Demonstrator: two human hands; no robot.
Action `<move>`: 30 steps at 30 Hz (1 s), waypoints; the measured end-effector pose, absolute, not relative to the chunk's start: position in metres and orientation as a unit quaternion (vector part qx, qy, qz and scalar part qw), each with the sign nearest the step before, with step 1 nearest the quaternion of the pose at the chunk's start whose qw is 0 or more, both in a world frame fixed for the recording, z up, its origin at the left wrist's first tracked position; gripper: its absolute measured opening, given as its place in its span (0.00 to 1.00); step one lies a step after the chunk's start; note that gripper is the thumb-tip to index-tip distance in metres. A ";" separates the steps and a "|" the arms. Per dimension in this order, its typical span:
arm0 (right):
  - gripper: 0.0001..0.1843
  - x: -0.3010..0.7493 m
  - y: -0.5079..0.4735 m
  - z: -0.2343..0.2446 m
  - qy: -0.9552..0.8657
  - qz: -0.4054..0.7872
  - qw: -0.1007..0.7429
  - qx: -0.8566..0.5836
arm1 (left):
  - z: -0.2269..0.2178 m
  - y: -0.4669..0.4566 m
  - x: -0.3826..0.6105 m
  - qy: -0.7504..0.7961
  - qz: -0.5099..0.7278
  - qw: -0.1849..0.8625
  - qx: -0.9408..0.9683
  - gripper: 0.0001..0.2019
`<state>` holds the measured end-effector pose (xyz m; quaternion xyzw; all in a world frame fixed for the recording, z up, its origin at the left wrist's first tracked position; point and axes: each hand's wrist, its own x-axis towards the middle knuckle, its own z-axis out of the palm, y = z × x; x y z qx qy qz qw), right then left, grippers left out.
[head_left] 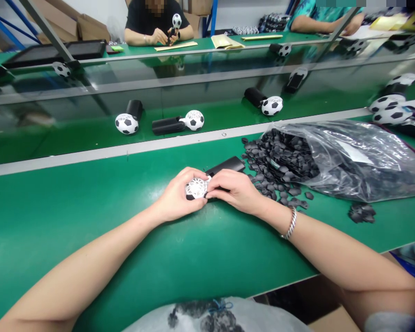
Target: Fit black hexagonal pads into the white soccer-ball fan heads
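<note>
My left hand (178, 193) cups the white lattice ball head (195, 188) of a small hand-held fan on the green table (90, 216). The fan's black handle (228, 164) points away to the right. My right hand (235, 190) lies over the handle, its fingertips pinched against the ball head; whether a small piece is between them I cannot make out. Just right of my hands lies a heap of small black plastic pieces (280, 161) spilling from a clear plastic bag (359, 161).
Finished football-patterned fans (126, 123) (193, 120) (271, 105) lie on the conveyor belt beyond a grey rail (124, 153). More of the fans (389, 108) are at the right edge. Across the line a person (157, 25) handles a fan; another person's arm (318, 23) rests at the far right. A few black pieces (361, 213) lie apart.
</note>
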<state>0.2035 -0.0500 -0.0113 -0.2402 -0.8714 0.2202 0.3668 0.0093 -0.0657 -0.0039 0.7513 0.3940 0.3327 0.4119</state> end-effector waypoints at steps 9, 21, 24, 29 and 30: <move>0.07 0.203 -0.058 -0.018 -0.907 0.066 0.339 -0.242 | -0.004 -0.056 -0.002 0.387 0.301 0.462 0.739 0.21; 0.06 0.205 -0.060 -0.014 -0.897 0.146 0.360 -0.209 | -0.005 -0.048 -0.012 0.371 0.275 0.544 0.701 0.24; 0.06 0.206 -0.061 -0.014 -0.892 0.153 0.369 -0.213 | -0.005 -0.047 -0.012 0.368 0.272 0.536 0.709 0.24; 0.05 0.204 -0.061 -0.013 -0.884 0.185 0.362 -0.232 | -0.005 -0.048 -0.011 0.370 0.273 0.517 0.722 0.23; 0.04 0.204 -0.062 -0.013 -0.880 0.193 0.361 -0.240 | -0.005 -0.048 -0.011 0.370 0.273 0.514 0.724 0.22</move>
